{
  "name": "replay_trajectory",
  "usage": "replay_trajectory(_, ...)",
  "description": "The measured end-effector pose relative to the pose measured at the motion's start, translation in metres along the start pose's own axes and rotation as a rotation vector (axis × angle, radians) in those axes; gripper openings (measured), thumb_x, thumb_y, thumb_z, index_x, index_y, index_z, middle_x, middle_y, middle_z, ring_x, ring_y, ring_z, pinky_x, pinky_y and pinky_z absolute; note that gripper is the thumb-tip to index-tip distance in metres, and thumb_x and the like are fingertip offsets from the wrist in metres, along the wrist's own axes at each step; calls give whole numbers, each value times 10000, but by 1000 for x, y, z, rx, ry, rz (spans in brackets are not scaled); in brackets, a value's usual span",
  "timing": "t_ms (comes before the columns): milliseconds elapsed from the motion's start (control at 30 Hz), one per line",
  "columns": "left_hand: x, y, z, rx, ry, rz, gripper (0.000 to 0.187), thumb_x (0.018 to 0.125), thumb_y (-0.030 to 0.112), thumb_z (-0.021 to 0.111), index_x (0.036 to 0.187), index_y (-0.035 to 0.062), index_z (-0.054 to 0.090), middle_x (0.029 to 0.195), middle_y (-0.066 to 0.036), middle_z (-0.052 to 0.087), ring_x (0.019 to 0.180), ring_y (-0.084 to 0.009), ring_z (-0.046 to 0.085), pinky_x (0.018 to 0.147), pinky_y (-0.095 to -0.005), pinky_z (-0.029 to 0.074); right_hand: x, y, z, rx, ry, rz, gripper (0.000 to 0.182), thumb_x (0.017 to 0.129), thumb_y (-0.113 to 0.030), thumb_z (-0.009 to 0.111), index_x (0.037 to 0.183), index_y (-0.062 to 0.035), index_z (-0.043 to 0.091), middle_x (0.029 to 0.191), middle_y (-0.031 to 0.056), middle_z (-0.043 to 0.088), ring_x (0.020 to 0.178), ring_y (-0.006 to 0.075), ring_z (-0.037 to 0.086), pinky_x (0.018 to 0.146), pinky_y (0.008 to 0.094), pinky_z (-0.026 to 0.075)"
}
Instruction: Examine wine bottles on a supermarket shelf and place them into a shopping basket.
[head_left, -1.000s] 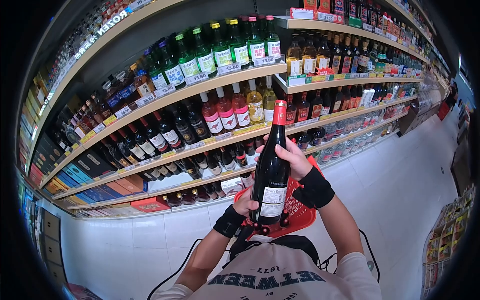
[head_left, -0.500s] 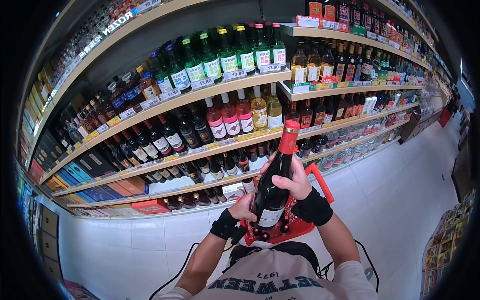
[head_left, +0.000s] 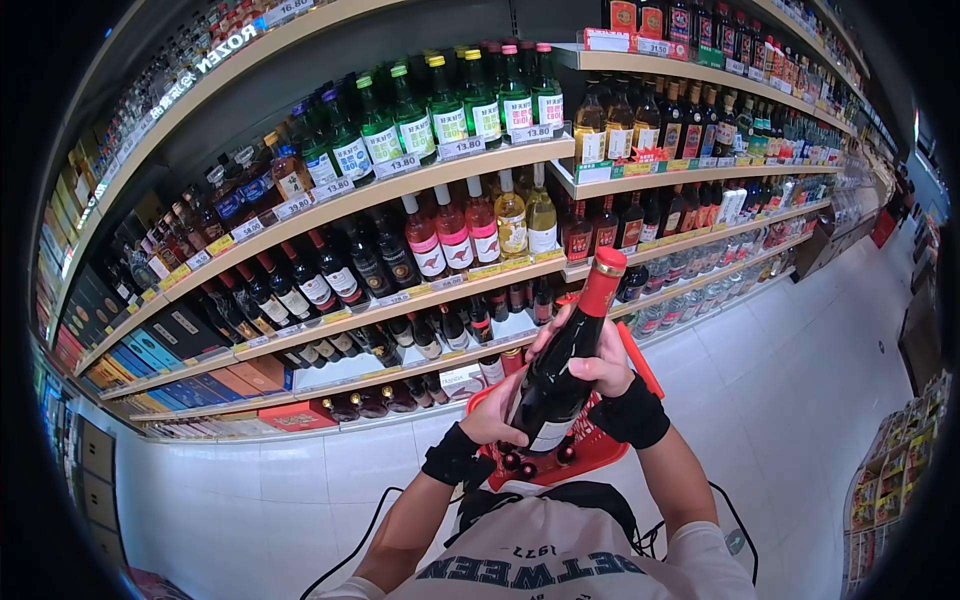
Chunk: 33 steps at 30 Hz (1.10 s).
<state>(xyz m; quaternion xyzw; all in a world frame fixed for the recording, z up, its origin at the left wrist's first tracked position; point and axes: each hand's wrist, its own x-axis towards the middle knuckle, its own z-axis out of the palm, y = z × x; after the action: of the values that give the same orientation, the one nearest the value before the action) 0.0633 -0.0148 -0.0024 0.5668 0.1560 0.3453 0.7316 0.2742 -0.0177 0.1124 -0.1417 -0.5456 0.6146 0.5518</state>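
A dark wine bottle [head_left: 560, 372] with a red foil top is held in front of my chest, tilted with its neck up and to the right. My right hand [head_left: 598, 362] wraps round its upper body, thumb across the glass. Lower down, my left hand [head_left: 494, 414] grips the side near the base. Part of a pale label shows at the bottom; its print is too small to read. Beneath the bottle is a red shopping basket [head_left: 600, 455], where several dark bottle tops [head_left: 527, 468] show. Both wrists wear black bands.
Curved shelves [head_left: 400, 300] of bottles stretch across the front: green bottles [head_left: 410, 125] above, pink-labelled bottles [head_left: 452, 240] and dark wine bottles [head_left: 318, 275] below. White tiled floor [head_left: 740, 380] lies to the right, with a snack rack [head_left: 890, 480] at the far right edge.
The wine bottle has tipped further to the right, its top moving right and slightly down. Its label has turned and shows less. Both hands stay on it.
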Motion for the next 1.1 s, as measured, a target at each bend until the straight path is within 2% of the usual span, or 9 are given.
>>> replay_trajectory(167,-2,-4,6,-132,-19,40,1221,659,392,909,1544,14,158,1529,-101,332,1430,-214,317,1178,-353,227,1,-4,10,-49,134,-7,513,801,-170,734,1196,-19,445,1051,159,639,986,227,647,898,371,521)
replay_trajectory(300,-4,-20,7,-410,145,122,814,952,300,622,1557,58,133,1578,-111,255,1464,-240,272,1189,-380,229,13,11,0,-250,366,-119,409,866,-80,662,1205,-13,443,1019,118,648,932,191,652,850,340,536)
replay_trajectory(400,1,-25,3,-452,229,152,587,1031,312,478,1498,67,219,1519,-122,333,1385,-258,407,1129,-414,357,26,16,-5,-198,538,-53,322,900,-104,693,1149,-29,502,1024,46,623,948,111,607,842,296,502)
replay_trajectory(433,4,-24,6,-368,286,158,578,1033,419,426,1474,75,278,1478,-157,412,1324,-325,481,1085,-514,419,31,15,-6,-204,550,-42,317,918,-135,696,1147,-30,503,1023,37,619,936,95,598,827,289,499)
replay_trajectory(567,5,-26,4,-582,278,27,526,1057,413,326,1468,89,273,1412,-179,478,1228,-381,558,984,-598,485,41,19,-13,-241,534,42,312,947,-195,675,1155,-43,500,1011,27,601,924,84,580,827,274,484)
replay_trajectory(833,0,-5,15,-962,25,-199,725,996,633,244,1410,84,474,1203,-236,641,955,-472,670,768,-590,578,42,9,-30,16,282,102,369,981,-211,603,1273,-55,441,1002,41,575,934,121,587,839,293,495)
replay_trajectory(967,-2,-8,22,-966,52,-237,758,984,661,229,1461,99,407,1321,-227,567,1071,-498,611,876,-650,506,45,14,-29,137,221,93,397,974,-196,554,1298,-18,411,1053,198,641,949,320,682,808,442,582)
replay_trajectory(1067,-1,-6,27,-855,86,-263,796,967,692,221,1529,135,303,1471,-215,442,1237,-513,508,1013,-707,383,45,15,-31,74,219,94,335,963,-190,567,1227,-27,442,1007,185,650,922,313,686,803,439,583)
replay_trajectory(1100,0,-6,21,-821,2,-248,803,973,675,239,1556,122,218,1542,-192,348,1357,-448,413,1109,-632,323,45,12,-26,53,245,99,280,955,-184,583,1163,-36,468,977,162,658,881,268,687,775,396,580)
